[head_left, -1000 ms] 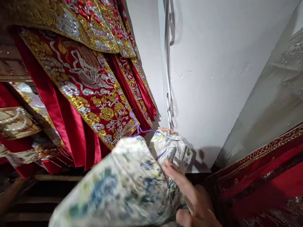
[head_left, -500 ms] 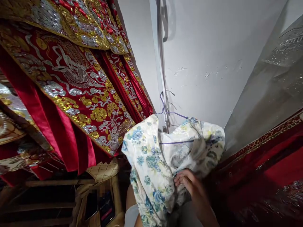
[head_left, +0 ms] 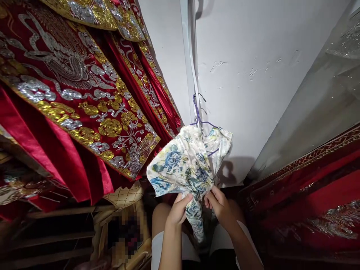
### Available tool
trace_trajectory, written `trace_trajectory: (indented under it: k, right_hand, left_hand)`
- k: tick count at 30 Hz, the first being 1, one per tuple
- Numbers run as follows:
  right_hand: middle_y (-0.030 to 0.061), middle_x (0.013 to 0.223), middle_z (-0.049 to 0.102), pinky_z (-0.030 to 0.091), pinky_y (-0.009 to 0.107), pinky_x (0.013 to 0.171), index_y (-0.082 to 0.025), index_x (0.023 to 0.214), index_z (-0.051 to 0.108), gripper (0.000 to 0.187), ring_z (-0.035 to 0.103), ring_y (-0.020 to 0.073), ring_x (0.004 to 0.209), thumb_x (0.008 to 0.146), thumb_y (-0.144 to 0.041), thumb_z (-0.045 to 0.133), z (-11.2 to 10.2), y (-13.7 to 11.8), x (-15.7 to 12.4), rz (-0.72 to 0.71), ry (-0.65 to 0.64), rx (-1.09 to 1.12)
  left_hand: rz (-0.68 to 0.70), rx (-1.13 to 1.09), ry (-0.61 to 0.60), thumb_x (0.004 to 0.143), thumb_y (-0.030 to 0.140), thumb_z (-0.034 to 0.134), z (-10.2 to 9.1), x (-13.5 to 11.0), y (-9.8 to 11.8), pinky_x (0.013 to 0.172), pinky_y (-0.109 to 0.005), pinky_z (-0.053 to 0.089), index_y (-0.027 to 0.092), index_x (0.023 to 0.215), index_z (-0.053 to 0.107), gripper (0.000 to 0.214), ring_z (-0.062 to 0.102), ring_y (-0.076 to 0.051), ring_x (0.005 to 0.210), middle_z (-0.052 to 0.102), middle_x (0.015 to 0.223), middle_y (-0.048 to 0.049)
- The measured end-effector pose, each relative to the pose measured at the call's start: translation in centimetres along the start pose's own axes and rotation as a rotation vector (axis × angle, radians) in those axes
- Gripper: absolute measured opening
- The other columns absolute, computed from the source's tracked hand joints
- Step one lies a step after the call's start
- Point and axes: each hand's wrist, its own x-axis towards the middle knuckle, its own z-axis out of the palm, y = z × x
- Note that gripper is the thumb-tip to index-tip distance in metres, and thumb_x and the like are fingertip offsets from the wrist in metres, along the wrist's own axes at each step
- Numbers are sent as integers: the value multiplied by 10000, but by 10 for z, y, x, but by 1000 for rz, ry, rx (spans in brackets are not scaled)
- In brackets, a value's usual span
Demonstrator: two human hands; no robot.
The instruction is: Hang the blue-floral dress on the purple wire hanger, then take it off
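A white blouse [head_left: 174, 157] with blue and yellow flowers hangs in front of me on a purple wire hanger [head_left: 197, 114]. The hanger's hook is caught near the edge of a white door or panel. My left hand [head_left: 179, 210] is closed on the blouse's lower left side, thumb on top of the cloth. At the blouse's front edge, my right hand [head_left: 217, 202] pinches the fabric with bent fingers. Between the two hands the cloth is gathered, and its lower end dangles over my knees.
Red embroidered cloth [head_left: 109, 127] with gold and silver sequins hangs at the left. Below it stands a bamboo seat [head_left: 97, 228] with blurred items on it. At the right are grey plastic sheeting [head_left: 306, 101] and red trimmed cloth [head_left: 323, 210]. A scuffed white wall [head_left: 239, 67] rises behind.
My left hand has come into view and taken hold of the blouse. The blouse has turned and bunched inward, its front drawn together. My right hand still grips it, slightly lower. The view has shifted.
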Motion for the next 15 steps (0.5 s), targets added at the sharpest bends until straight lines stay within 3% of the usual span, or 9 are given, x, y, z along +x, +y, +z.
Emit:
trace_trajectory:
  k: [2,4,8,10,12,15]
  right_hand:
    - [-12,595,515,393,287,565,-231,659,515,364,473,155,561,913,-487,562,-1,-7,0,-6,44,-2]
    - [-12,544,494,365,283,537,-224,585,514,370,436,143,527,866,-453,589,-5,-11,-1,2,102,5]
    - [-1,477,498,344,288,505,-226,497,513,366,413,138,478,783,-438,597,-10,-4,-2,65,176,79]
    - [2,465,518,338,289,494,-228,503,543,335,417,141,461,769,-427,587,-7,2,0,111,154,103]
    - [-3,452,526,325,287,480,-234,528,584,285,415,143,442,755,-406,576,-1,6,3,154,116,102]
    - [-11,439,522,326,281,477,-237,512,576,263,411,137,428,738,-368,549,8,4,6,158,64,50]
  left_hand:
    - [-45,-96,48,658,552,865,-1,7,-3,932,-425,552,187,1058,741,556,693,-320,1081,747,1096,-129]
    - [13,-132,167,644,570,852,-4,17,-6,950,-407,536,192,1032,743,552,683,-321,1119,754,1087,-116]
    - [333,17,549,763,542,746,-12,26,-21,1004,-380,490,203,1077,710,463,647,-276,1171,729,1138,-88]
    - [519,160,676,842,483,686,-11,20,-33,1017,-370,474,221,1090,693,361,635,-249,1158,700,1174,-78]
    - [585,316,567,851,391,689,-5,11,-45,987,-357,487,228,1075,694,278,645,-240,1099,699,1138,-76]
    - [469,487,170,797,255,706,12,2,-55,914,-354,516,235,1092,721,296,679,-253,1001,734,1053,-77]
